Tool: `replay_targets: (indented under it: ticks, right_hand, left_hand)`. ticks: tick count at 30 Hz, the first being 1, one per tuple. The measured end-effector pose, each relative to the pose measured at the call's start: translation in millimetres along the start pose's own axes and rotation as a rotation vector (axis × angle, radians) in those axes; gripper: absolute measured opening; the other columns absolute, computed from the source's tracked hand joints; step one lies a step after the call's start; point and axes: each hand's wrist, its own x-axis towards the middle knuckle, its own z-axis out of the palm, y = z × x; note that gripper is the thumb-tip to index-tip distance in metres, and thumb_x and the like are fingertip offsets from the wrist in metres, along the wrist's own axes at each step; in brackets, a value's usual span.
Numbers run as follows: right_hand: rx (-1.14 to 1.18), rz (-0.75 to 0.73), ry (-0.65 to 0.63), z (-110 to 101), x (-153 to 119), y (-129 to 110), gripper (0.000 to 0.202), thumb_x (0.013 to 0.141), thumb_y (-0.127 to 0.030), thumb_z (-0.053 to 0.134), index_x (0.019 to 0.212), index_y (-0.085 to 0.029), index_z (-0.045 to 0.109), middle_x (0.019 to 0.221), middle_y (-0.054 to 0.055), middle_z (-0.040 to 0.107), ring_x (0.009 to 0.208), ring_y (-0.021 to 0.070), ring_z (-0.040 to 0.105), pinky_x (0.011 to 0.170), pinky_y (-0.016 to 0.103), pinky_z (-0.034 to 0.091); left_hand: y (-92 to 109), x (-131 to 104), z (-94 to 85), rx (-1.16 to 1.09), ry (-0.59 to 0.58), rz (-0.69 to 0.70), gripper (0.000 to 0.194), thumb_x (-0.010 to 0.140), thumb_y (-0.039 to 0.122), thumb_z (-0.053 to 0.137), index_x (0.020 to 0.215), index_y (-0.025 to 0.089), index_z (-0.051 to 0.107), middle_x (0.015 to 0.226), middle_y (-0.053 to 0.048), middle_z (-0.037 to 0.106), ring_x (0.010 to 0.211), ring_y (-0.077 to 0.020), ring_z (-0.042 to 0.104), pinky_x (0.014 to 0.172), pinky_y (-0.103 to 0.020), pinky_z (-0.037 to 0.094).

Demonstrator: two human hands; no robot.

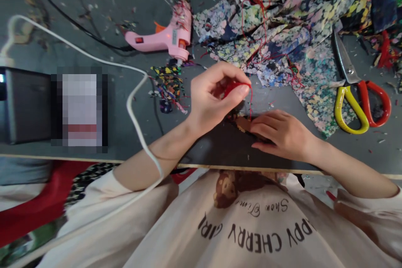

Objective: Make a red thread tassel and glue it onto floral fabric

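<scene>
My left hand (209, 98) is raised over the table, thumb and forefinger pinched on a red thread (251, 100). The thread hangs down from the fingertips toward my right hand (282, 136). That hand lies low near the table's front edge, fingers curled over a small brown and dark piece (241, 124). What this piece is cannot be made out, as the fingers cover most of it. A patterned fabric scrap (323, 88) lies just behind my right hand. Small dark fabric snippets (169, 88) are to the left of my left hand.
A pink glue gun (166, 39) lies behind my left hand. Scissors (353, 83) with yellow and red handles rest at right. Floral fabric (276, 29) and red threads cover the back right. A white cable (128, 100) crosses my left forearm. A dark box-like device (28, 104) stands left.
</scene>
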Motion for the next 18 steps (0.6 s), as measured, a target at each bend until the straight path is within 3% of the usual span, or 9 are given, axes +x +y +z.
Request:
replay_targets:
  ticks: [3, 9, 11, 14, 16, 18]
  right_hand:
    - [-0.067, 0.01, -0.105, -7.1, -0.3, 8.2, 0.015, 0.092, -0.016, 0.051, 0.098, -0.014, 0.064, 0.102, 0.011, 0.074, 0.093, 0.0222, 0.067, 0.08, 0.035, 0.053]
    - [-0.009, 0.196, -0.305, -48.8, 1.7, 34.1, 0.022, 0.092, -0.014, 0.044, 0.093, -0.017, 0.065, 0.097, 0.01, 0.07, 0.092, 0.0233, 0.065, 0.079, 0.037, 0.049]
    - [0.021, 0.247, -0.248, -57.6, 2.3, 35.8, 0.019, 0.093, -0.021, 0.046, 0.093, -0.019, 0.065, 0.095, 0.009, 0.07, 0.094, 0.0234, 0.065, 0.081, 0.038, 0.05]
    - [0.062, 0.395, -0.062, -59.9, 6.6, 32.1, 0.017, 0.093, -0.028, 0.051, 0.097, -0.021, 0.066, 0.097, 0.008, 0.07, 0.099, 0.0233, 0.065, 0.089, 0.041, 0.05]
    - [0.194, 0.466, 0.019, -55.7, 13.3, 29.5, 0.021, 0.093, -0.032, 0.054, 0.106, -0.022, 0.066, 0.107, 0.008, 0.07, 0.105, 0.0225, 0.064, 0.093, 0.04, 0.051]
    - [0.434, 0.487, 0.017, -50.1, 22.5, 30.1, 0.029, 0.092, -0.039, 0.057, 0.115, -0.023, 0.063, 0.113, 0.006, 0.069, 0.106, 0.0202, 0.064, 0.089, 0.037, 0.053]
  left_hand:
    - [-5.3, 2.0, -0.5, -0.077, 0.109, 0.066, 0.02, 0.089, 0.043, 0.063, 0.084, 0.024, 0.065, 0.077, 0.003, 0.066, 0.064, -0.0071, 0.062, 0.052, -0.021, 0.048]
    - [-14.6, 4.8, 1.7, -0.126, 0.165, 0.074, 0.022, 0.089, 0.043, 0.063, 0.086, 0.022, 0.065, 0.076, 0.001, 0.066, 0.064, -0.0072, 0.062, 0.051, -0.019, 0.046]
    - [-14.8, 4.4, 2.5, -0.162, 0.178, 0.096, 0.019, 0.089, 0.041, 0.064, 0.086, 0.022, 0.066, 0.076, 0.001, 0.066, 0.063, -0.007, 0.061, 0.05, -0.019, 0.045]
    - [-10.7, 3.0, 2.6, -0.098, 0.14, 0.113, 0.019, 0.09, 0.041, 0.062, 0.085, 0.023, 0.067, 0.076, 0.002, 0.066, 0.061, -0.0066, 0.06, 0.05, -0.019, 0.044]
    - [-6.1, 2.2, 1.8, -0.032, 0.073, 0.134, 0.021, 0.09, 0.042, 0.061, 0.084, 0.024, 0.067, 0.075, 0.002, 0.066, 0.06, -0.0073, 0.059, 0.051, -0.021, 0.045]
    - [-1.4, 1.9, 0.4, 0.027, -0.006, 0.139, 0.023, 0.091, 0.044, 0.059, 0.084, 0.024, 0.067, 0.076, 0.001, 0.067, 0.064, -0.0097, 0.06, 0.056, -0.025, 0.049]
